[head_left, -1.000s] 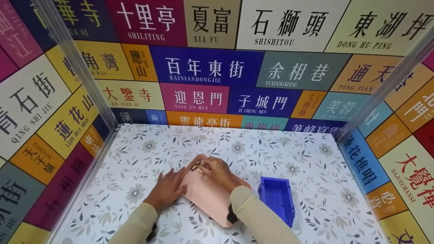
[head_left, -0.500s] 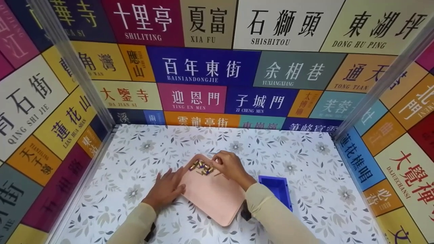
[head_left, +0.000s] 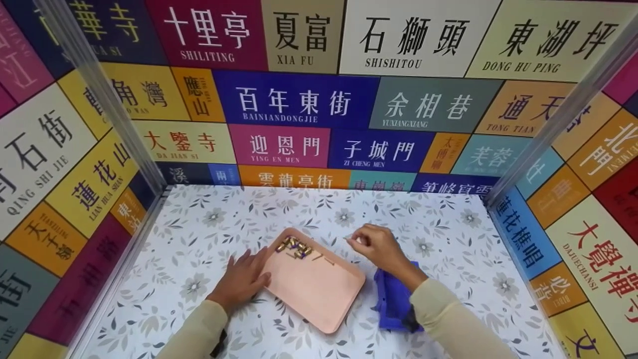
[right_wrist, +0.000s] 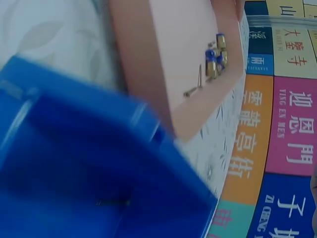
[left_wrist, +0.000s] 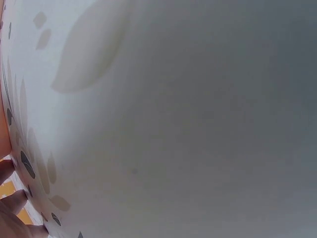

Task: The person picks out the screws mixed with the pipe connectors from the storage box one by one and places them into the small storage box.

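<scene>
A shallow pink tray (head_left: 314,289) lies at a slant on the table. Brass fittings with blue rings (head_left: 294,245) are heaped in its far-left corner, and thin screws (head_left: 329,261) lie beside them. My left hand (head_left: 242,279) rests its fingers, fairly straight, on the tray's left rim. To the right of the tray, my right hand (head_left: 379,247) is raised near the far end of a blue bin (head_left: 391,304). Its thumb and index finger pinch a tiny, thin piece that looks like a screw; only the tip shows. In the right wrist view, a screw (right_wrist: 114,202) lies inside the bin.
Beneath everything is a white tabletop (head_left: 209,219) with a grey leaf and flower pattern. Panels with colourful place-name signs (head_left: 299,99) stand along the back and both sides, with clear strips (head_left: 124,109) at the corners.
My right hand has lifted away from the heap in the tray and moved right, past the tray's rim towards the blue bin. The left hand stays on the rim.
</scene>
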Demonstrator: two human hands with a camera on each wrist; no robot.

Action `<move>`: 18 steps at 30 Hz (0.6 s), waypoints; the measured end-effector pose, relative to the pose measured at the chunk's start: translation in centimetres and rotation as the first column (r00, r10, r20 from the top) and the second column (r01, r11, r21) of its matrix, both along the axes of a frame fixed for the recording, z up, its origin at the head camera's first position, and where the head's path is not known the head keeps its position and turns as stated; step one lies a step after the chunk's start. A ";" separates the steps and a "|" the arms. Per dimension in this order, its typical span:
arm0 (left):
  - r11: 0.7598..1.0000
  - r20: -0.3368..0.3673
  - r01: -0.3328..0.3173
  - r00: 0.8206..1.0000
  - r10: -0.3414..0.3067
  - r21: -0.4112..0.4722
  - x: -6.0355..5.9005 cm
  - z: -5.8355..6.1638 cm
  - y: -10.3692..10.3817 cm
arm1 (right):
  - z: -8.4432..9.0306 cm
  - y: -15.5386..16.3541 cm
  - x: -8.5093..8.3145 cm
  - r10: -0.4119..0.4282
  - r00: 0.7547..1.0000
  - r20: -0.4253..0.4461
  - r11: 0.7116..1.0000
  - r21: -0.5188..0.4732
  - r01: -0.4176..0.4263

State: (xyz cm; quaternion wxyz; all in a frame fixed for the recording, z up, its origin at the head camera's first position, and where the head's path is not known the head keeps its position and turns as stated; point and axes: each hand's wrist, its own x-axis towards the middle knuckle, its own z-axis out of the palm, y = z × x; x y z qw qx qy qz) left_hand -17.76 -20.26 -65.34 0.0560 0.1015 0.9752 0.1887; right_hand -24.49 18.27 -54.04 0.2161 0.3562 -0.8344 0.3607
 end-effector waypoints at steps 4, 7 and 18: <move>1.000 -0.007 0.004 1.000 -0.004 -0.003 -0.1 -0.1 0.0 | -0.2 2.8 0.8 -0.004 1.000 -0.015 1.000 -0.021 0.004; 1.000 -0.013 0.011 1.000 -0.011 -0.004 -0.1 -0.1 0.0 | -0.6 5.0 1.5 -0.028 1.000 -0.009 0.999 -0.037 0.028; 1.000 -0.036 0.021 0.999 -0.020 0.023 0.0 -0.2 -0.1 | -2.4 9.9 3.9 -0.068 0.998 0.005 0.996 -0.057 0.068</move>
